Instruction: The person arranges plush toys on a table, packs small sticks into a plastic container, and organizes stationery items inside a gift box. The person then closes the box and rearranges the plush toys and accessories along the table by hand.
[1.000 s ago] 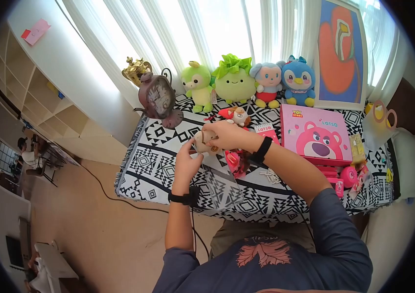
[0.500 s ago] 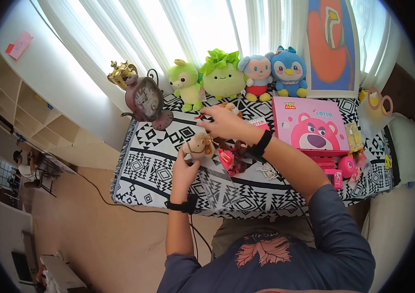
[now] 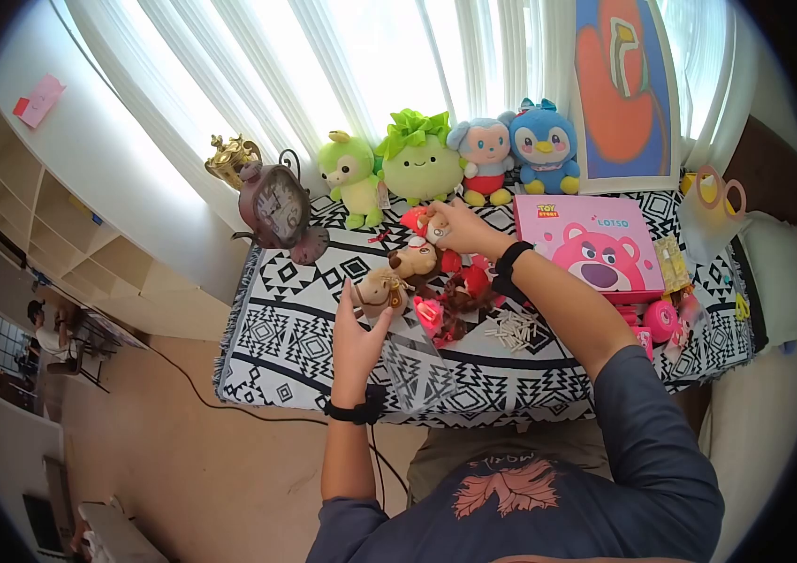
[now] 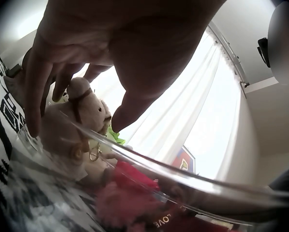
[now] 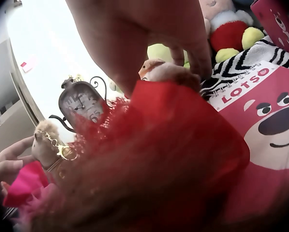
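In the head view my left hand (image 3: 361, 349) holds a cream plush horse (image 3: 381, 291) with a bridle, fingers on its left side and thumb to the right. A gold clasp (image 5: 66, 152) hangs from it in the right wrist view. My right hand (image 3: 459, 231) grips a small plush toy with a red hat (image 3: 420, 221), partly covered by the fingers. Between the hands sits a brown-and-cream plush toy (image 3: 414, 259). Red items (image 3: 470, 285) with brown strands lie below the right hand, beside a bright pink piece (image 3: 429, 317).
A clear plastic piece (image 3: 414, 380) is at the table's front edge, near several white sticks (image 3: 511, 330). Behind stand an antique-style clock (image 3: 278, 208), a green leafy plush (image 3: 422, 161) and other plush toys. A pink Lotso box (image 3: 586, 246) sits right.
My right hand has left the cream plush horse and moved back and right to the red-hatted plush. The left hand stays at the horse. The brown-and-cream plush has come into view.
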The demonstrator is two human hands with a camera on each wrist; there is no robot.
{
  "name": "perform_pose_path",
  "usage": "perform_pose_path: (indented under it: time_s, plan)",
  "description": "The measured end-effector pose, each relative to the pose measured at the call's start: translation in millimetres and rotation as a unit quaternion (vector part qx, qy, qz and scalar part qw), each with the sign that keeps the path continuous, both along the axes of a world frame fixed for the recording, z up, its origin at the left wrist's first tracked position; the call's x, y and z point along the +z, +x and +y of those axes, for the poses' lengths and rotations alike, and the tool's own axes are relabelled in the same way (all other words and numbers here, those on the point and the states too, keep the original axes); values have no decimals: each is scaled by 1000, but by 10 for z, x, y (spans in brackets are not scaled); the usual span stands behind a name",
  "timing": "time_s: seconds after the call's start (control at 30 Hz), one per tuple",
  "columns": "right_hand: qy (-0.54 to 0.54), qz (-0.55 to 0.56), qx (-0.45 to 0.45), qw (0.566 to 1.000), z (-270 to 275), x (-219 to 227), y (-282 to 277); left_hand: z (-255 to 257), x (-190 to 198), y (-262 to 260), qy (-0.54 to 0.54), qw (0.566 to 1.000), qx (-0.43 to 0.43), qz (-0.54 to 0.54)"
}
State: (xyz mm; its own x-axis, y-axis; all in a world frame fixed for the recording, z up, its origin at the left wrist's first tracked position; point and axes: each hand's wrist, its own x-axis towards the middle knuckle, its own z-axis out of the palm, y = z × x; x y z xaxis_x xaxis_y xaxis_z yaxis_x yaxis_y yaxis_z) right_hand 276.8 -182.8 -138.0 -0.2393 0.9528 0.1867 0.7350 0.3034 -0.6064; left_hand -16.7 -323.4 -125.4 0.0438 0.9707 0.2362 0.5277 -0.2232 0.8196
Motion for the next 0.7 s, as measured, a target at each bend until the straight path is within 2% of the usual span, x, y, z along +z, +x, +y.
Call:
perform_pose_path:
  time_s: [0.03,0.13,0.17,0.23,0.27,0.37,0.4,0.47,0.53,0.6,0.63,0.7]
  plan:
    - [26,9,-31,999,-20,51,-13,4,2,-8,0,1000,0,0]
    - [77,44,-2,996,-166,287,58,-38,-6,-17,-14,999,25,-33]
    - [74,42,-1,996,-262,423,57,-75,39,-12,23,999,44,9]
    - [61,176,56,981,-495,738,11,-114,87,-22,93,992,66,51]
    - [58,175,57,981,-622,903,-22,-145,156,-20,90,992,68,50]
    - [-4,215,163,963,-931,1208,-141,-233,301,-8,78,995,51,29]
    - [-6,214,166,963,-985,1243,-179,-272,330,-9,77,995,55,28]
    - [-10,166,244,956,-1092,1302,-263,-392,481,8,64,997,15,32]
    - [-74,118,256,957,-1202,1373,-383,-402,406,-37,87,996,-1,39]
    - [-47,66,276,958,-1157,1170,-515,-446,446,-53,79,994,-63,31]
    - [19,52,290,955,-1145,1027,-577,-472,468,-32,66,995,-73,-11]
    - [41,47,291,955,-1084,827,-706,-422,346,-77,68,994,-88,16]
